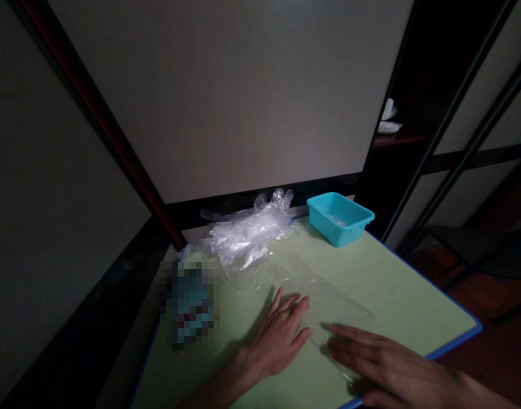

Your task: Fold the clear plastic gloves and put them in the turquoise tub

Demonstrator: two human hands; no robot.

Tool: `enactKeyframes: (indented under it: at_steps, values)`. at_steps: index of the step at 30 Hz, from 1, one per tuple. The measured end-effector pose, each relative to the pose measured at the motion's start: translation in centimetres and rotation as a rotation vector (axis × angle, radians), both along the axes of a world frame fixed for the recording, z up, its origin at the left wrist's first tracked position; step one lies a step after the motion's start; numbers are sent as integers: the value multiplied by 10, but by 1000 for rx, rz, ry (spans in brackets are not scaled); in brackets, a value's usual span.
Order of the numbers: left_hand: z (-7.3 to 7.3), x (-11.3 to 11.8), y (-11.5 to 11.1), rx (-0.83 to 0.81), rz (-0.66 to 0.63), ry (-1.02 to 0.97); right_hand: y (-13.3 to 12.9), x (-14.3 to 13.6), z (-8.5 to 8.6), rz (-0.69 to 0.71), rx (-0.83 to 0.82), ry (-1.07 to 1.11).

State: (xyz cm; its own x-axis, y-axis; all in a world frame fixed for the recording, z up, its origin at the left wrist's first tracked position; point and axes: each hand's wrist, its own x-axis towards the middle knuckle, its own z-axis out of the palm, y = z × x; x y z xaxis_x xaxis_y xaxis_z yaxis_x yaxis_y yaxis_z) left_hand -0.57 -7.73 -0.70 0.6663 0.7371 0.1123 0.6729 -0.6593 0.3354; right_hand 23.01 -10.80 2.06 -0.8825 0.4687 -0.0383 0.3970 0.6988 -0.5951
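A: Surface?
B: Pale green bench [414, 295], blue edging, dim light.
A: Nearest?
B: Right hand [383, 360], by the near edge. Fingers extended, close together; thumb mostly out of frame. Can't tell if they grip anything. Left hand [277, 338]: fingers open and spread, at the clear film [324, 289], palm down.
A: Film's look?
B: Thin, see-through, colorless. Lies flat mid-bench, tapers to a point on the right, faint wrinkles and glints. Thin bright line runs between the hands. Full outline hard to read.
A: Past it?
B: Pixelated teal patch [192, 307] at left, dark red band. Crumpled clear plastic pile [247, 233] at the back, shiny, glove-like finger shapes on top. Turquoise basket [339, 218] at back right, something clear inside.
A: Behind?
B: Pale panel [243, 102], dark trim.
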Motion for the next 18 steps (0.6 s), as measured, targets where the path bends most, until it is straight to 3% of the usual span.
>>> enactKeyframes:
  at_steps: [7, 13, 15, 18]
  values:
    - [-2, -3, 4, -7, 8, -1, 1, -34, 7, 53, -93, -13]
    - [-1, -8, 9, -5, 2, -96, 14, -48, 10, 177, 19, 20]
    - [-5, -10, 13, 12, 59, -191, 22, -42, 14, 159, 58, 14]
    - [-14, -11, 21, -31, 233, -398, 37, -24, 13, 27, 68, -8]
